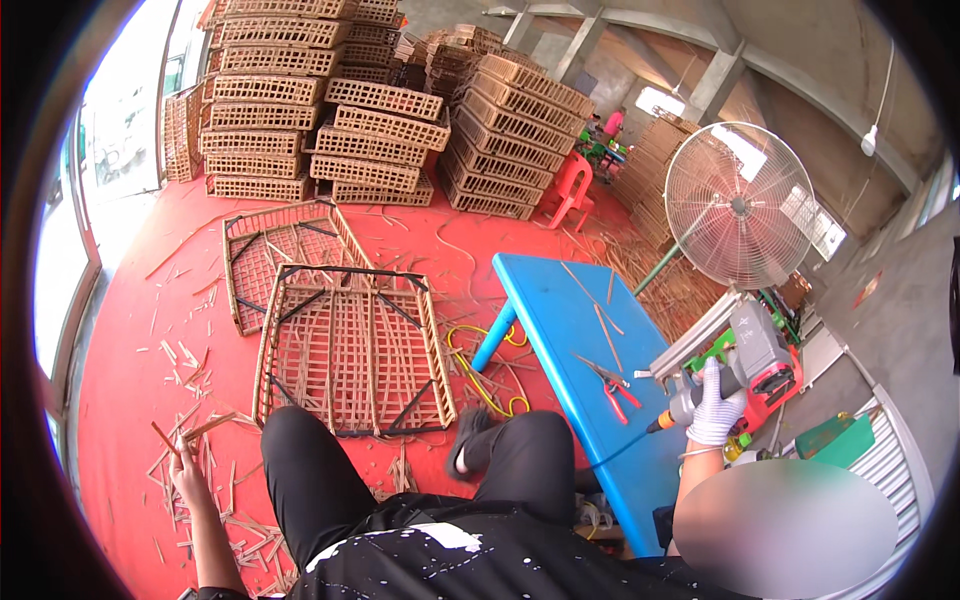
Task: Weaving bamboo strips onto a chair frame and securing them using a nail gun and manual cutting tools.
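Note:
At the lower left, my left hand is closed on a thin bamboo strip, above strips scattered on the red floor. Another strip lies close to its fingers; I cannot tell whether it is held too. On the right, my right hand, in a white striped glove, is closed around the dark handle of a grey and red power tool. An orange cable end sticks out beside this hand. A blue table stands near the tool, with red-handled pliers and several thin strips on it.
Two woven crates with black corner strips lie ahead of my knees. Tall crate stacks stand behind. A large fan, a red chair and a yellow hose are around. A person in pink is far back.

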Action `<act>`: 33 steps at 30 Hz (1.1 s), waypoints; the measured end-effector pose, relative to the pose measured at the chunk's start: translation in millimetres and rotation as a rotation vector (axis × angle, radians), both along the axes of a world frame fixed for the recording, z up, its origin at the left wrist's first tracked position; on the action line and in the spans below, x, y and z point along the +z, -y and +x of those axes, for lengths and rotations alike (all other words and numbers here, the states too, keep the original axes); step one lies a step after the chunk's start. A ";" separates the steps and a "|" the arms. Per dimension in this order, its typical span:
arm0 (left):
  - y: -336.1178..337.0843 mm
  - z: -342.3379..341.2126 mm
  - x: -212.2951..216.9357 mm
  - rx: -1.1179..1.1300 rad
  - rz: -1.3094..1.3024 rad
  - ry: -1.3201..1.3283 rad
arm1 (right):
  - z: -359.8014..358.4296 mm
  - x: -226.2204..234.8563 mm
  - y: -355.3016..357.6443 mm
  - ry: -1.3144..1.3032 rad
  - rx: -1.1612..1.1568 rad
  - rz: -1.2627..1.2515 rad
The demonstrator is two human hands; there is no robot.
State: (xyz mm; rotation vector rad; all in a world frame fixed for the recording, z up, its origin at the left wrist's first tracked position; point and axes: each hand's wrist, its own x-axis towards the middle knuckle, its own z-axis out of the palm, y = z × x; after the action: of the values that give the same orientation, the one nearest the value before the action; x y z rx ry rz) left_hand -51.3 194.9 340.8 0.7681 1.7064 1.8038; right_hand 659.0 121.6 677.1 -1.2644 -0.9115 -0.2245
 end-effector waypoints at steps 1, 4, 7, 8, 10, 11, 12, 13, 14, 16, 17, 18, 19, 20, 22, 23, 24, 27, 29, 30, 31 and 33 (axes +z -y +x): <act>-1.4 0.1 0.3 0.053 0.014 -0.139 | -4.1 5.1 -1.7 0.040 0.008 0.000; 0.0 14.4 25.1 -0.017 0.061 -0.131 | -30.9 16.3 -13.2 0.051 0.061 -0.013; -13.8 17.5 46.9 -0.018 0.093 -0.079 | -24.2 1.9 -30.0 0.101 0.112 -0.119; -16.5 15.5 58.5 -0.025 0.089 -0.116 | -36.6 0.2 -38.0 0.089 0.160 -0.145; -32.4 21.0 84.6 -0.047 0.118 -0.159 | -14.6 -24.5 -54.5 0.192 0.211 -0.160; -40.2 24.0 96.8 -0.045 0.118 -0.164 | -3.9 -33.8 -62.1 0.445 0.096 -0.207; -43.9 25.6 107.0 -0.017 0.117 -0.224 | -16.9 -25.6 -67.2 0.643 0.084 -0.207; -46.5 26.8 117.4 0.010 0.116 -0.283 | -33.4 -16.8 -75.5 0.842 0.073 -0.203; -50.4 29.0 128.4 0.007 0.117 -0.304 | -35.5 -19.2 -79.4 0.858 0.082 -0.238; -59.2 32.7 148.4 -0.007 0.095 -0.340 | -49.3 -12.0 -88.4 0.989 0.077 -0.149; -63.9 35.1 154.6 -0.021 0.077 -0.367 | -46.9 -17.8 -95.0 0.987 0.084 -0.163; -73.9 33.8 157.5 -0.091 0.097 -0.388 | -41.3 -29.5 -103.2 0.883 0.129 -0.197; -87.9 32.9 164.7 -0.157 0.112 -0.413 | -38.0 -36.4 -113.9 0.775 0.177 -0.231; -99.3 42.1 174.6 -0.200 0.089 -0.449 | -53.1 -24.7 -124.5 0.797 0.152 -0.260; -123.6 74.4 194.7 -0.274 0.009 -0.576 | -63.6 -33.2 -149.6 0.663 0.247 -0.143; -146.2 103.4 197.9 -0.384 0.069 -0.559 | -60.1 -40.2 -158.9 0.489 0.319 -0.122; -162.8 117.5 199.8 -0.434 -0.036 -0.687 | -58.3 -50.7 -172.3 0.406 0.392 -0.214; -224.8 159.8 155.2 -0.555 -0.090 -0.668 | -69.6 -62.6 -199.3 -0.004 0.634 -0.642; -255.3 196.8 110.1 -0.678 -0.148 -0.605 | -77.1 -90.4 -225.0 -0.049 0.764 -0.597; -261.5 226.8 90.8 -0.700 -0.232 -0.535 | -68.7 -103.5 -235.8 -0.056 0.769 -0.679; -263.0 247.2 72.0 -0.703 -0.326 -0.471 | -67.7 -120.6 -247.3 -0.068 0.776 -0.722; -274.2 261.1 -3.4 -0.696 -0.500 -0.463 | -72.1 -153.1 -270.1 0.021 0.752 -0.958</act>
State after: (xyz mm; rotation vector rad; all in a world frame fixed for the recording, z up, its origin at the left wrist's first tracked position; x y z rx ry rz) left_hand 209.7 469.1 337.4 1.3931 1.7404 0.7278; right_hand 587.0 391.7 524.0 -1.6494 -1.5239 0.8931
